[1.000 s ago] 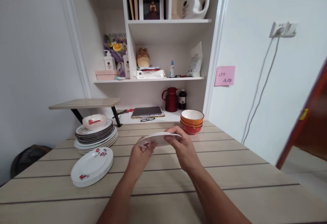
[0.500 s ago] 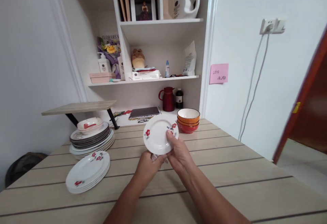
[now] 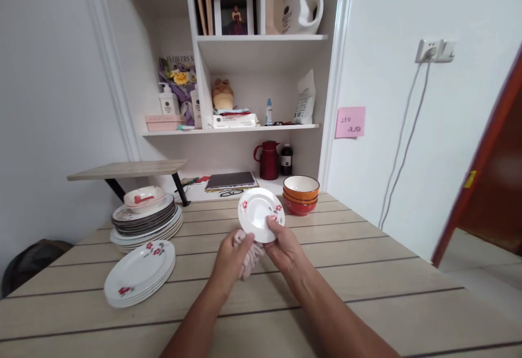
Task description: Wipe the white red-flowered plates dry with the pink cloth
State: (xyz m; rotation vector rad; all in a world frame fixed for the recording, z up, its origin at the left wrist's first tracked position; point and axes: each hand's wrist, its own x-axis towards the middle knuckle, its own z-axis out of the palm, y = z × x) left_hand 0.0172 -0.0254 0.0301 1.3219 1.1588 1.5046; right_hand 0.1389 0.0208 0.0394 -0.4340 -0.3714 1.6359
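My right hand (image 3: 284,248) grips the lower rim of a small white plate with red flowers (image 3: 261,214), held tilted up with its face toward me above the wooden table (image 3: 367,271). My left hand (image 3: 231,257) is closed on a pinkish cloth (image 3: 249,255) just below the plate's left edge.
A stack of white flowered plates (image 3: 141,271) lies at the left front. Behind it is a taller stack of plates (image 3: 147,222) topped by a small dish (image 3: 144,197). Stacked orange bowls (image 3: 300,195) stand at the far edge, before shelves (image 3: 244,127) full of items.
The plate went from flat to tilted up facing me. It now sits a little farther right and smaller in view, and the cloth in my left hand shows more below it.
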